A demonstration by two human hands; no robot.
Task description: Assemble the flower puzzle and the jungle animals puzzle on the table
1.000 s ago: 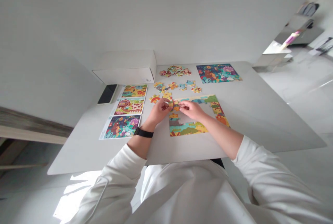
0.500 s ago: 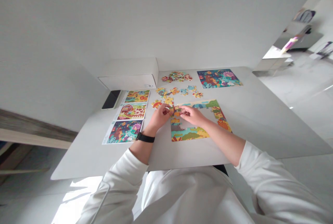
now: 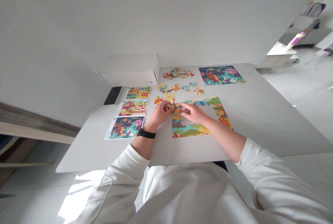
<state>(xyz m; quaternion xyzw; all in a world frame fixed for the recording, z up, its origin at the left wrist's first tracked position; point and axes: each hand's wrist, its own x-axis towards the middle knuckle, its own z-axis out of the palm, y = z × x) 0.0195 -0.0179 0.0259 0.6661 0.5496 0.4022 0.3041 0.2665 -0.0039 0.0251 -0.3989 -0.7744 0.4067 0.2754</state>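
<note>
A jigsaw puzzle (image 3: 191, 132), its border joined around an open middle, lies on the table in front of me. My left hand (image 3: 161, 113) is at its upper left corner, thumb and fingers pinched on a small puzzle piece (image 3: 177, 107). From the other side, my right hand (image 3: 193, 112) has its fingertips on the same piece, fingers bent over the frame's inner edge. The piece sits at the left side of the border, and my fingertips partly cover it. Loose yellow pieces (image 3: 170, 97) lie just beyond my left hand.
More loose pieces (image 3: 185, 89) are scattered behind the puzzle, with a heap of red and green pieces (image 3: 179, 73) further back. An assembled dark puzzle (image 3: 221, 75) lies at back right. Left are a picture sheet (image 3: 132, 107), a phone (image 3: 113, 96) and a white box (image 3: 130, 77).
The piece between my hands has moved down against the left side of the border and lies flatter. Both hands stay in nearly the same place; the whole view has shifted slightly.
</note>
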